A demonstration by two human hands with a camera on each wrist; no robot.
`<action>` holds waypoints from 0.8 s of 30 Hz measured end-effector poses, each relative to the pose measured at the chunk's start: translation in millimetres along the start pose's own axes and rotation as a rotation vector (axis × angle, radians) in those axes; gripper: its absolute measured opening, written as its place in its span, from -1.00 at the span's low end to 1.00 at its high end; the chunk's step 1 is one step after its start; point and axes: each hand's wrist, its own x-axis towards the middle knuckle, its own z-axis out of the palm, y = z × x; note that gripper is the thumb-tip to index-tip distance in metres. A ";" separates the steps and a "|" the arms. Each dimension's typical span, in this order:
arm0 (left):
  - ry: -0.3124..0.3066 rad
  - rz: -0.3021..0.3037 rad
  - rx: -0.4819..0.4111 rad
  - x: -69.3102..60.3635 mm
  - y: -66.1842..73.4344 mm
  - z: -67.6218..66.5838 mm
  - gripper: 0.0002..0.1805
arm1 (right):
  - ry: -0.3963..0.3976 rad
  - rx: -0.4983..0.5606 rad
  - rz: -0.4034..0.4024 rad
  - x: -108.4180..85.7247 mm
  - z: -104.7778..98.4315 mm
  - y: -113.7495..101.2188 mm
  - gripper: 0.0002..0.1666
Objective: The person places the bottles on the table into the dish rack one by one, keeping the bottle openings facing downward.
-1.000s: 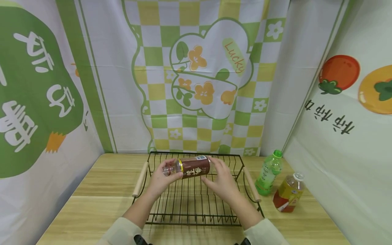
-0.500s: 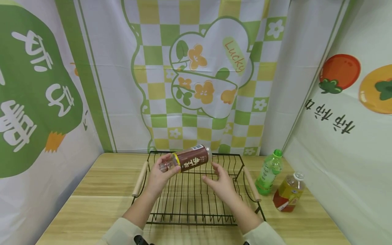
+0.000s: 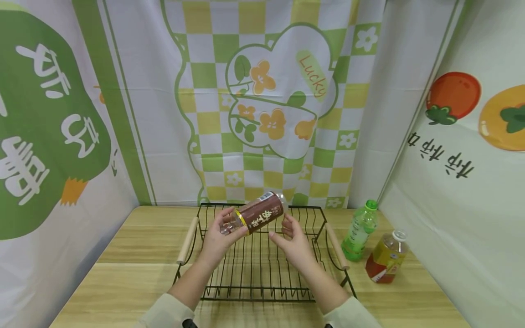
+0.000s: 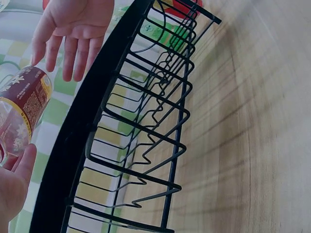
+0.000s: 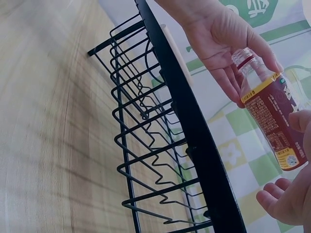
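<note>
A clear plastic bottle point(image 3: 262, 213) with a dark maroon label and yellow band is held slantwise above a black wire rack point(image 3: 259, 300). My left hand point(image 3: 213, 239) grips its neck end, thumb and fingers on opposite sides. The bottle's base points up and to the right. My right hand point(image 3: 297, 243) is beside the base end, its fingers relaxed and holding nothing; whether a fingertip touches the bottle I cannot tell. In the right wrist view, the neck of the bottle point(image 5: 267, 104) shows clear, with a red ring.
The rack has wooden handles, one on the left point(image 3: 187, 240) and one on the right point(image 3: 337, 247). A green bottle point(image 3: 361, 230) and a bottle with a yellow and red label point(image 3: 387, 258) stand upright to the right on the wooden table point(image 3: 123, 278). Patterned cloth point(image 3: 270, 182) hangs behind.
The base end of the bottle has risen, tilting it more. My right hand has come off the base and lowered slightly, then moved back close to it. My left hand keeps its grip.
</note>
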 end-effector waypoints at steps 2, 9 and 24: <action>-0.017 0.007 0.027 -1.5 -0.6 1.0 -0.18 | 0.004 0.008 -0.010 0.6 0.3 0.2 -0.01; -0.097 0.013 0.112 -6.1 -0.9 6.3 -0.20 | -0.007 0.109 -0.025 3.5 2.0 -1.3 0.06; -0.147 0.078 0.239 -14.0 -3.9 14.6 -0.24 | -0.021 0.249 -0.007 9.5 19.1 -14.5 0.25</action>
